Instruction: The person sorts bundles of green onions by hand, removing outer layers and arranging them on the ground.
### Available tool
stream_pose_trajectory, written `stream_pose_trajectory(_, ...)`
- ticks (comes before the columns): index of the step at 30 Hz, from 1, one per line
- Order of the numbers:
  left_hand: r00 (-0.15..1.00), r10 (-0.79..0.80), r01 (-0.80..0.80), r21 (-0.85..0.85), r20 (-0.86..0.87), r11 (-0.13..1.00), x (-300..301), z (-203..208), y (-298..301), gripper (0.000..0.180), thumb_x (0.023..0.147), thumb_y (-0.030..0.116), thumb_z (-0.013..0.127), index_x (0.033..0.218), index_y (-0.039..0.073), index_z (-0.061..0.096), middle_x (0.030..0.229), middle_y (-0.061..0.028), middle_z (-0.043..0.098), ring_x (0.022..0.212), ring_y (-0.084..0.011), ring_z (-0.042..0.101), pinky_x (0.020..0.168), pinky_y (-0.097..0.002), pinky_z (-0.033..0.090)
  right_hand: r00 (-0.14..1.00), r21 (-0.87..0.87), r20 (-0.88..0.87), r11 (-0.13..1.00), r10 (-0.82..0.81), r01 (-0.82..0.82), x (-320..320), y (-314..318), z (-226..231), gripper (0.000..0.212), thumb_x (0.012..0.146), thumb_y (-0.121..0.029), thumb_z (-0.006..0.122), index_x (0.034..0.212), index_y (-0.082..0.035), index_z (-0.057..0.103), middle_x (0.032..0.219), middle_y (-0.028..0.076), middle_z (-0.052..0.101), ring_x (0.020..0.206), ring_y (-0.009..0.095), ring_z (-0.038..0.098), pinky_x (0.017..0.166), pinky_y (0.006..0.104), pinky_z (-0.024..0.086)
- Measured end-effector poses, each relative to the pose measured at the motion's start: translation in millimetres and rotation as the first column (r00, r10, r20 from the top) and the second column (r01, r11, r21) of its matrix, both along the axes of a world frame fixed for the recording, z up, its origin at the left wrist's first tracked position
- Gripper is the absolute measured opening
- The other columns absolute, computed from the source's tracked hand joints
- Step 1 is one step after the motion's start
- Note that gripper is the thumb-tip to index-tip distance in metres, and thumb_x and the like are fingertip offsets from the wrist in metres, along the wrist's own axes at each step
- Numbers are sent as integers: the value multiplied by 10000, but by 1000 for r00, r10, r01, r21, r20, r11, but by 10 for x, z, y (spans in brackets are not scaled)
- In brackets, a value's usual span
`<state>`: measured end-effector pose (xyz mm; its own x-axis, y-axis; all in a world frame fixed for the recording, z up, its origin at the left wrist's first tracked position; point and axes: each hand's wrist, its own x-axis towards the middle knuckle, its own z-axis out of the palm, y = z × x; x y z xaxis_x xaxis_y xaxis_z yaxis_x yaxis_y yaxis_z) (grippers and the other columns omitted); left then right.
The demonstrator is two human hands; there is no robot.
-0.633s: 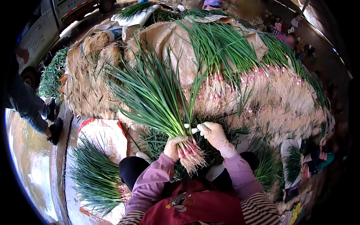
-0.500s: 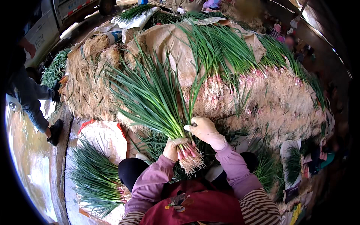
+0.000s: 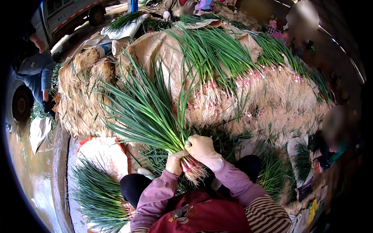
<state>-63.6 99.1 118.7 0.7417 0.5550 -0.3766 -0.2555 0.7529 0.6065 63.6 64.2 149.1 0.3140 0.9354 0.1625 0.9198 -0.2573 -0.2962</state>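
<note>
A thick bunch of spring onions (image 3: 165, 122) lies slantwise before me, its long green leaves fanned out away from me and its pinkish bulbs and pale roots toward my lap. My left hand (image 3: 175, 162), in a cream glove, is closed round the stems just above the bulbs. Against the other side of the bunch, my gloved right hand (image 3: 203, 150) is closed, its thumb and fingers gripping stalks at the bunch's edge. Its fingertips are partly hidden. Both hands nearly touch.
Ahead rises a long heap of spring onions (image 3: 268, 99), roots facing me, partly covered by tan sacking (image 3: 151, 50). More spring onions (image 3: 95, 194) lie on a white sheet (image 3: 103, 153) to my left. A person (image 3: 37, 70) stands by a truck (image 3: 74, 13) at far left; others are behind the heap.
My right hand has come in against the bunch, bringing the stalks it held slightly apart up to the others. The person at far left has shifted posture, and my view has turned slightly.
</note>
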Motion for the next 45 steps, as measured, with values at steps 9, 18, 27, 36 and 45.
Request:
stream_pose_trajectory(9,918,107,-48,-160,382,986,-176,140,2,176,652,52,623,800,9,537,666,-127,550,626,-261,617,496,-330,539,995,-374,-29,922,96,-100,734,23,-191,273,798,-279,593,784,-14,660,724,185,631,746,341,621,686,435,474)
stream_pose_trajectory(18,945,-101,128,-68,310,989,-56,-113,180,360,735,80,563,1057,-58,481,833,-211,607,675,-349,632,519,-397,547,944,125,-82,937,-319,327,1962,954,534,296,776,-267,600,879,9,636,807,226,627,742,370,611,655,425,478)
stream_pose_trajectory(27,897,-48,116,-129,440,985,9,-114,85,579,712,18,523,1276,19,393,1189,-261,499,768,-319,619,553,-410,565,756,52,-639,988,143,-143,269,-546,179,161,801,-160,627,888,-25,644,675,85,625,577,153,575,573,302,460)
stream_pose_trajectory(36,980,-187,186,23,69,982,-10,31,43,353,758,178,523,766,-173,564,657,-290,607,346,-216,527,278,-210,375,626,0,-777,996,-57,90,374,189,42,251,852,-239,612,828,11,615,588,81,588,483,124,544,441,290,436)
stream_pose_trajectory(45,979,47,-30,-90,198,996,-83,-163,44,351,719,46,533,1044,-83,505,721,-253,607,453,-351,573,409,-345,520,618,-34,-782,997,-74,76,562,-111,-369,188,845,-173,593,827,10,632,690,83,621,614,152,547,589,282,443)
